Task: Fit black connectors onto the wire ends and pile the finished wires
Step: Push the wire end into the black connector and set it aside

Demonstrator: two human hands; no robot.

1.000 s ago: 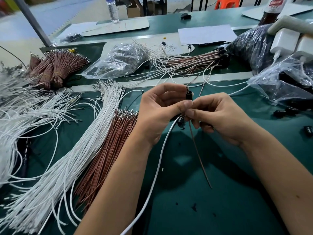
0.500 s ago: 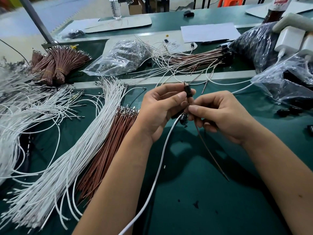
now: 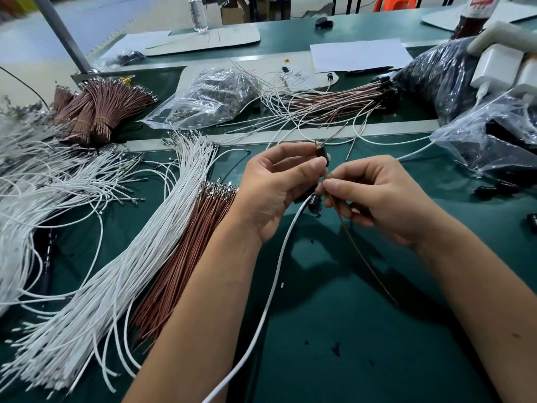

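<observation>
I see a matt green tabletop (image 3: 363, 359), smooth with a faint sheen and a few dark specks. The white wires (image 3: 96, 301) at near left wear smooth, slightly glossy plastic insulation; the brown wires (image 3: 180, 266) beside them look matt, tipped with shiny metal terminals. The black connector (image 3: 321, 154) in my left hand (image 3: 276, 187) is dull black plastic. At far centre a clear bag (image 3: 209, 97) is crinkled, glossy film, and two more at right gleam likewise. Flat matt paper (image 3: 360, 55) lies beyond. The white chargers (image 3: 499, 66) at far right are smooth satin plastic. A clear plastic bottle (image 3: 198, 13) stands far back.
</observation>
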